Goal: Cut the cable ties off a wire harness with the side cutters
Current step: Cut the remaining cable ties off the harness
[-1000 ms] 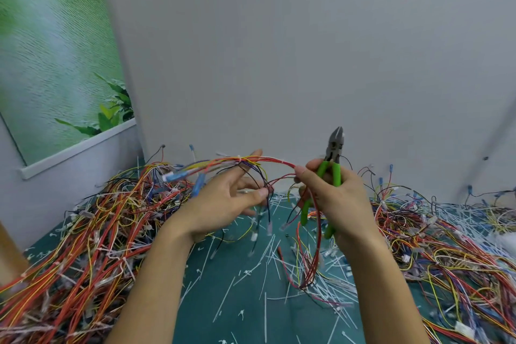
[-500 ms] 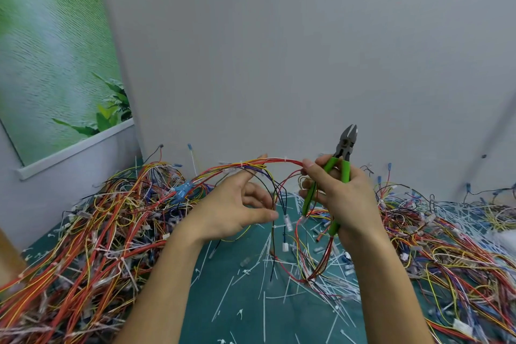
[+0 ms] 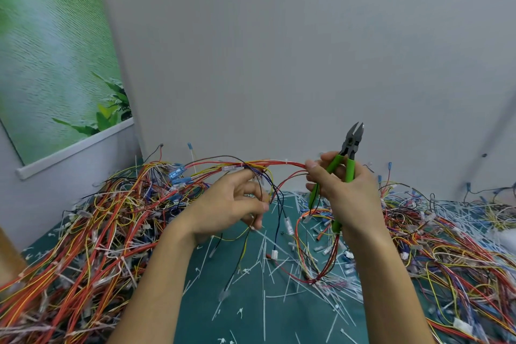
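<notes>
Green-handled side cutters (image 3: 352, 145) have swung up and rightward in the right hand (image 3: 343, 190), fingers curled round the handles, thumb and forefinger pinching the wire harness (image 3: 268, 162). Opposite, the left hand (image 3: 223, 207) curls round its strands, holding it stretched above the teal mat (image 3: 251, 315); a white cable tie (image 3: 286, 161) sits between the hands, probably next.

Views: one. Head camera, wide-angle, worn by you. Looks forward and down across the desk (image 3: 301, 324) from its near edge, facing the grey wall (image 3: 279, 64) behind the far edge. Near range: your left hand (image 3: 223, 207) and right hand (image 3: 346, 198) sit mid-frame, forearms filling the lower frame.
</notes>
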`<control>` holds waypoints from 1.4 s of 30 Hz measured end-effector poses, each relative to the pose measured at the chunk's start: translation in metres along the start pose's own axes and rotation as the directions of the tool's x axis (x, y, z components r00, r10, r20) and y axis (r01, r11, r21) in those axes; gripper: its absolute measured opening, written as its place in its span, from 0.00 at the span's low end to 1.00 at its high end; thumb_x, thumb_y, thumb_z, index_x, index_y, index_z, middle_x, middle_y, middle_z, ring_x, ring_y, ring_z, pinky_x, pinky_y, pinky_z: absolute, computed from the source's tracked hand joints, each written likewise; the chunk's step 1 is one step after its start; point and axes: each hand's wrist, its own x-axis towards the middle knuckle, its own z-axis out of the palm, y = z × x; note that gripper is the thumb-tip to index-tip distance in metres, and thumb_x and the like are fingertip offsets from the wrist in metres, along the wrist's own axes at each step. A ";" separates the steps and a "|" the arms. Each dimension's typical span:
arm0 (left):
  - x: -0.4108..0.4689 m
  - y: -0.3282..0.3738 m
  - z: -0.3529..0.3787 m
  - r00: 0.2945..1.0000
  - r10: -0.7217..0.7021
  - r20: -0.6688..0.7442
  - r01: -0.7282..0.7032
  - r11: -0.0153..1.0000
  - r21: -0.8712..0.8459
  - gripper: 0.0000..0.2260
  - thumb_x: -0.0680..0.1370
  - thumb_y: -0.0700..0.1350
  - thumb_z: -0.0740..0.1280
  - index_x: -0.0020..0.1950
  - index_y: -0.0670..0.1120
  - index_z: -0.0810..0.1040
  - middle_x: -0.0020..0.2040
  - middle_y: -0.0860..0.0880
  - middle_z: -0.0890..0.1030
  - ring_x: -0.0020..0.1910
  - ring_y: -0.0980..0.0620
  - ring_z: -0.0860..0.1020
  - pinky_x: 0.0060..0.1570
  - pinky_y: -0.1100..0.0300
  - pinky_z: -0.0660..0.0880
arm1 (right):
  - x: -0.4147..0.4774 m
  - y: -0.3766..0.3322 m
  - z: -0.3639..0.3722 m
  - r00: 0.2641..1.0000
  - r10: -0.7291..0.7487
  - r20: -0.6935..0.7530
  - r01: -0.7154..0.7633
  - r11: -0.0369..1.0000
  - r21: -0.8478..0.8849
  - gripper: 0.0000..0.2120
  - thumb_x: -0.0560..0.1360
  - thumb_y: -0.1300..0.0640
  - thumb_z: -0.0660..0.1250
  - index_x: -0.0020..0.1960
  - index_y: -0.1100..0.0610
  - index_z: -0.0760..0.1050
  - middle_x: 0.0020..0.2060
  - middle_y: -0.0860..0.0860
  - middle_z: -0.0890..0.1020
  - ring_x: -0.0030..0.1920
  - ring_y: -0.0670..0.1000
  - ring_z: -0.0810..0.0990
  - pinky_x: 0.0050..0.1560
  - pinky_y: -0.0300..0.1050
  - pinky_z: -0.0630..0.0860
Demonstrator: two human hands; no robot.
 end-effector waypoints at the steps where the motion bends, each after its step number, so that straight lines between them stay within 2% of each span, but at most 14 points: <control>1: 0.000 0.000 0.000 1.000 -0.004 0.007 0.004 1.000 -0.015 0.08 0.79 0.30 0.65 0.50 0.42 0.73 0.44 0.44 0.78 0.35 0.44 0.78 0.36 0.54 0.77 | 0.000 0.001 0.000 1.000 -0.015 -0.006 0.014 1.000 -0.027 0.10 0.75 0.56 0.77 0.53 0.55 0.80 0.44 0.53 0.86 0.45 0.53 0.87 0.47 0.45 0.86; 6: 0.002 -0.004 0.000 0.999 -0.015 0.034 0.016 0.999 -0.043 0.06 0.82 0.34 0.64 0.57 0.33 0.70 0.45 0.45 0.79 0.34 0.48 0.76 0.20 0.63 0.69 | -0.002 0.003 0.003 0.972 -0.234 0.000 0.214 0.890 -0.402 0.09 0.76 0.51 0.76 0.48 0.51 0.77 0.38 0.46 0.81 0.36 0.39 0.79 0.37 0.30 0.75; 10: 0.004 -0.004 0.004 1.000 -0.009 -0.018 0.007 0.991 -0.136 0.02 0.82 0.34 0.64 0.52 0.36 0.71 0.45 0.45 0.78 0.32 0.49 0.77 0.19 0.65 0.66 | -0.004 0.004 0.004 0.964 -0.263 0.029 0.235 0.804 -0.547 0.11 0.76 0.48 0.76 0.50 0.50 0.76 0.38 0.43 0.80 0.37 0.43 0.79 0.38 0.38 0.76; 12: 0.006 -0.003 0.006 0.998 0.001 -0.069 -0.017 0.974 -0.226 0.04 0.81 0.35 0.65 0.54 0.35 0.72 0.44 0.45 0.79 0.33 0.51 0.77 0.21 0.65 0.67 | -0.004 0.002 0.003 0.970 -0.243 0.025 0.220 0.825 -0.521 0.10 0.76 0.47 0.75 0.50 0.49 0.76 0.38 0.44 0.80 0.38 0.44 0.78 0.39 0.41 0.76; 15: 0.009 -0.001 0.005 0.990 0.028 -0.136 -0.078 0.921 -0.382 0.09 0.79 0.35 0.66 0.58 0.36 0.73 0.45 0.45 0.79 0.36 0.51 0.79 0.25 0.64 0.70 | -0.005 -0.005 0.001 0.983 -0.179 0.039 0.179 0.886 -0.427 0.07 0.78 0.47 0.72 0.47 0.49 0.77 0.37 0.45 0.81 0.37 0.40 0.78 0.36 0.32 0.74; 19: 0.011 0.000 0.002 0.982 0.048 -0.182 -0.142 0.824 -0.549 0.15 0.77 0.28 0.63 0.64 0.34 0.73 0.48 0.42 0.79 0.42 0.47 0.82 0.31 0.62 0.75 | -0.011 -0.021 -0.005 0.981 -0.080 0.177 0.129 0.949 -0.288 0.09 0.77 0.46 0.74 0.45 0.50 0.79 0.33 0.45 0.79 0.35 0.46 0.77 0.38 0.41 0.76; 23: 0.011 0.002 0.003 0.984 0.035 -0.172 -0.129 0.807 -0.576 0.25 0.72 0.32 0.64 0.70 0.31 0.69 0.48 0.43 0.79 0.43 0.49 0.83 0.29 0.65 0.73 | -0.027 -0.037 0.002 0.933 -0.100 0.345 0.186 0.956 -0.226 0.12 0.74 0.45 0.77 0.45 0.52 0.79 0.34 0.51 0.83 0.35 0.53 0.82 0.38 0.45 0.80; 26: 0.012 0.003 0.003 0.985 -0.027 -0.168 -0.073 0.825 -0.560 0.22 0.75 0.29 0.61 0.69 0.30 0.69 0.48 0.40 0.78 0.33 0.54 0.80 0.21 0.68 0.62 | -0.034 -0.040 0.014 0.923 -0.102 0.370 0.199 0.952 -0.234 0.13 0.70 0.42 0.79 0.45 0.49 0.80 0.39 0.51 0.86 0.42 0.57 0.85 0.44 0.53 0.82; 28: 0.012 0.002 0.002 0.984 -0.073 -0.163 -0.034 0.818 -0.575 0.18 0.78 0.29 0.56 0.67 0.26 0.68 0.48 0.37 0.76 0.22 0.57 0.70 0.16 0.70 0.57 | -0.037 -0.038 0.019 0.922 -0.088 0.376 0.205 0.937 -0.284 0.16 0.68 0.39 0.80 0.46 0.48 0.81 0.40 0.55 0.86 0.43 0.60 0.84 0.45 0.58 0.81; 30: 0.011 0.003 -0.001 0.985 -0.108 -0.132 -0.001 0.771 -0.636 0.19 0.76 0.30 0.55 0.66 0.26 0.68 0.44 0.39 0.77 0.21 0.58 0.67 0.13 0.69 0.57 | -0.036 -0.034 0.020 0.930 -0.079 0.358 0.213 0.912 -0.350 0.18 0.67 0.37 0.80 0.46 0.47 0.81 0.38 0.53 0.85 0.39 0.56 0.83 0.41 0.53 0.81; 33: 0.009 0.005 -0.008 0.989 -0.135 -0.055 0.053 0.684 -0.727 0.20 0.73 0.30 0.54 0.65 0.36 0.67 0.37 0.44 0.78 0.20 0.59 0.69 0.12 0.70 0.56 | -0.030 -0.025 0.017 0.943 -0.054 0.328 0.222 0.836 -0.502 0.12 0.71 0.41 0.78 0.47 0.46 0.81 0.36 0.41 0.83 0.34 0.41 0.81 0.33 0.31 0.75; 35: 0.009 0.006 -0.010 0.988 -0.152 -0.014 0.081 0.601 -0.796 0.21 0.71 0.31 0.55 0.64 0.38 0.66 0.36 0.44 0.76 0.25 0.59 0.68 0.13 0.71 0.55 | -0.026 -0.022 0.015 0.948 -0.012 0.318 0.203 0.792 -0.575 0.09 0.74 0.44 0.76 0.47 0.48 0.81 0.35 0.42 0.82 0.34 0.40 0.78 0.33 0.29 0.71; 39: 0.012 0.005 -0.003 0.988 -0.156 -0.022 0.056 0.480 -0.876 0.22 0.71 0.30 0.53 0.64 0.36 0.68 0.38 0.44 0.75 0.28 0.58 0.68 0.13 0.69 0.57 | -0.025 -0.026 0.014 0.943 0.045 0.330 0.132 0.859 -0.495 0.12 0.74 0.43 0.75 0.45 0.51 0.80 0.35 0.51 0.83 0.35 0.46 0.78 0.39 0.46 0.78; 42: 0.016 0.007 0.007 0.980 -0.158 -0.123 -0.019 0.540 -0.841 0.22 0.68 0.30 0.57 0.62 0.35 0.71 0.41 0.44 0.73 0.29 0.56 0.70 0.17 0.68 0.61 | -0.030 -0.033 0.016 0.925 0.039 0.377 0.112 0.923 -0.369 0.23 0.69 0.34 0.75 0.44 0.55 0.79 0.37 0.59 0.81 0.34 0.49 0.77 0.38 0.47 0.76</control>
